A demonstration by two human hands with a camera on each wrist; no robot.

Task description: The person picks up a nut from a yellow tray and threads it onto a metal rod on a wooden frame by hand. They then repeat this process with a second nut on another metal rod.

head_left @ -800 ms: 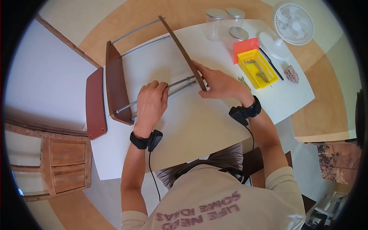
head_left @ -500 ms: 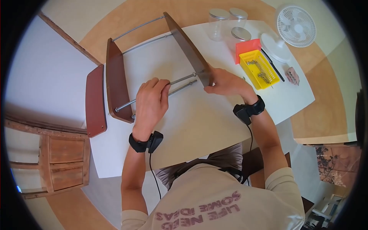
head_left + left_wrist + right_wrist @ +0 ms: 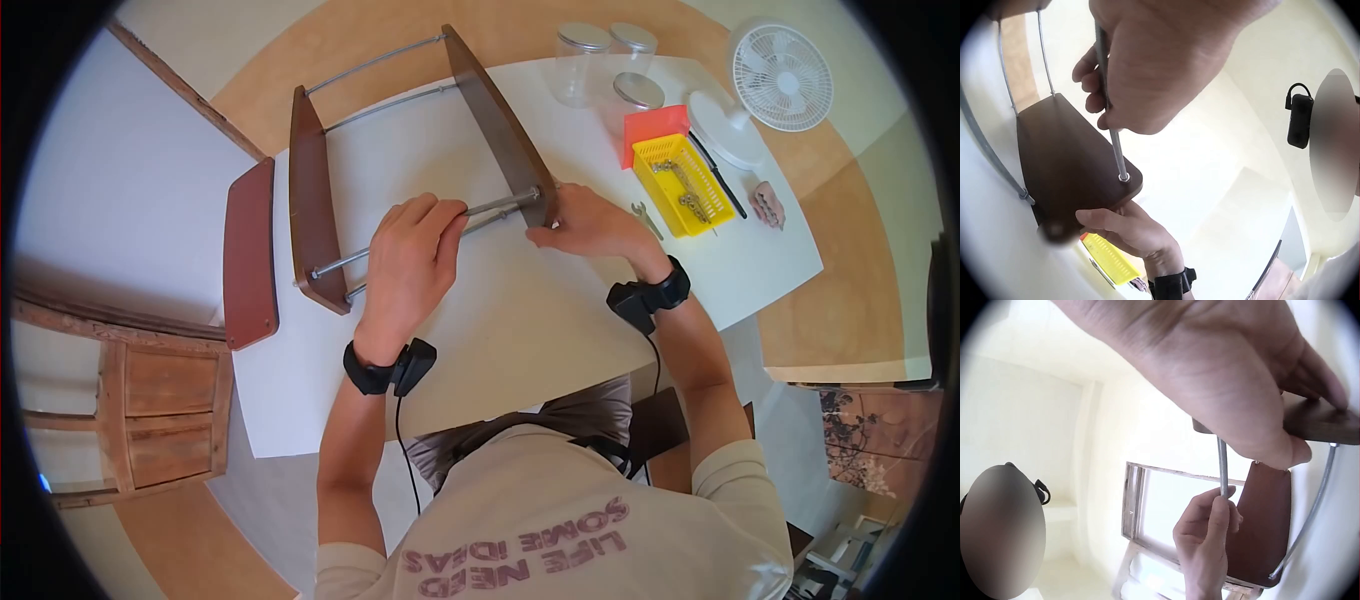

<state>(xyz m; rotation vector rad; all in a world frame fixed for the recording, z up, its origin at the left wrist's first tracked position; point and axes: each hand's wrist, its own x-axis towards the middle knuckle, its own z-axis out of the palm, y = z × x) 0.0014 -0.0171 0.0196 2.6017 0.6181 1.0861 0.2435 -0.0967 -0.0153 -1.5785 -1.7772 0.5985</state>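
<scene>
Two dark brown boards, a left board point(image 3: 312, 200) and a right board point(image 3: 495, 115), stand on edge with metal rods between them. My left hand point(image 3: 410, 270) grips the upper near rod point(image 3: 490, 206), its fingers curled around it. A nut point(image 3: 1124, 177) sits on that rod against the right board's inner face. My right hand point(image 3: 597, 225) holds the near end of this board, thumb on the near side and fingers behind. The lower near rod point(image 3: 1319, 506) reaches up to the same board, its end close to the inner face.
A separate reddish-brown board point(image 3: 250, 255) lies at the table's left edge. Right of the hands are a wrench point(image 3: 645, 219), a yellow basket point(image 3: 655, 195) of small hardware, a red piece point(image 3: 640, 128), a black stick-like tool point(image 3: 722, 180), lidded jars point(image 3: 575, 75) and a white fan point(image 3: 780, 80).
The right board's near end swung off the lower near rod's end, then came back against it. The rod frame shifted slightly right. Both hands keep their holds.
</scene>
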